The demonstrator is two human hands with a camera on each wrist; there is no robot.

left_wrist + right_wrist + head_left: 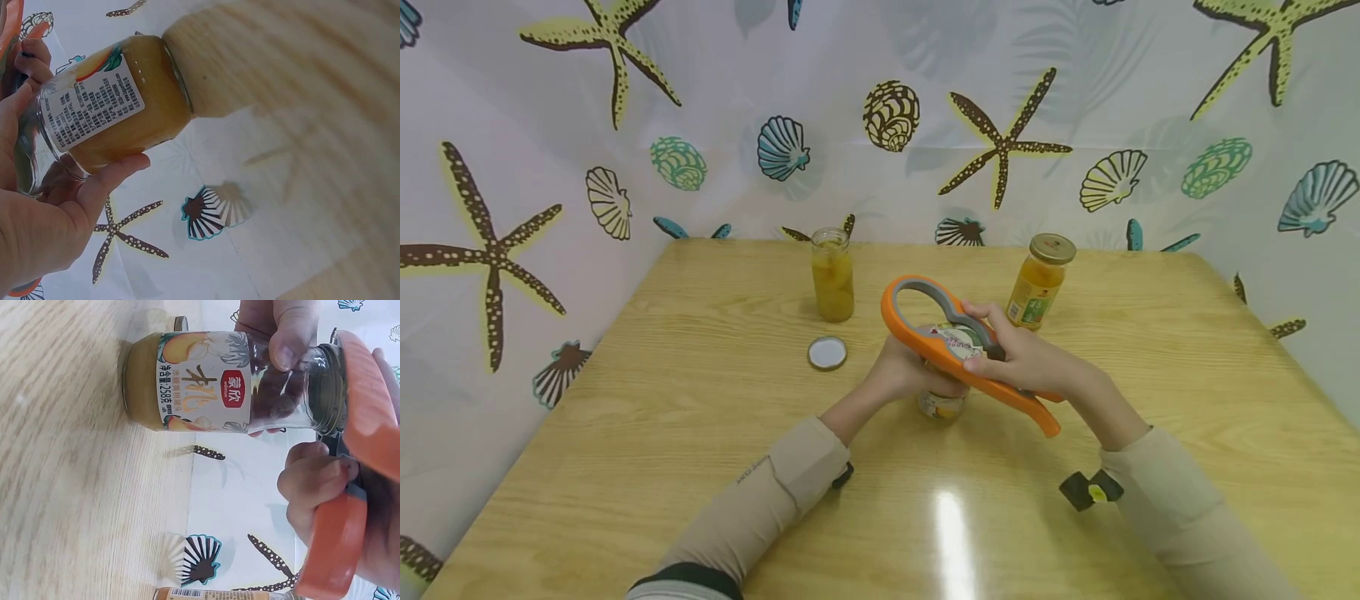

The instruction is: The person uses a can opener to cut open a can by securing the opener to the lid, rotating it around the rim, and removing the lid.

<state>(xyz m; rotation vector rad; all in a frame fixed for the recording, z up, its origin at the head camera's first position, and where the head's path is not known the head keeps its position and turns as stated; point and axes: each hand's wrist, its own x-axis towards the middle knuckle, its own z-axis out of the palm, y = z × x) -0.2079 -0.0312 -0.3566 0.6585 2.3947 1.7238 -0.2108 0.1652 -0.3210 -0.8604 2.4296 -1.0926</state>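
Note:
A glass jar of peaches (206,381) stands in front of me, its label facing the right wrist view. My left hand (901,371) grips it around the upper part, thumb and fingers on opposite sides of the glass. Over its printed lid (958,340) lies an orange and grey jar opener (955,365), the loop spreading out to the left. My right hand (1026,358) holds the opener's two handles, thumb and fingers on either side. In the right wrist view, orange handle (334,547) lies against the curled fingers.
Behind my left hand stands a lidless jar of yellow fruit (832,283), with a loose lid (827,353) lying white side up before it. A capped jar (1039,283) is at the back right. A patterned cloth (737,83) hangs behind the wooden table (685,358).

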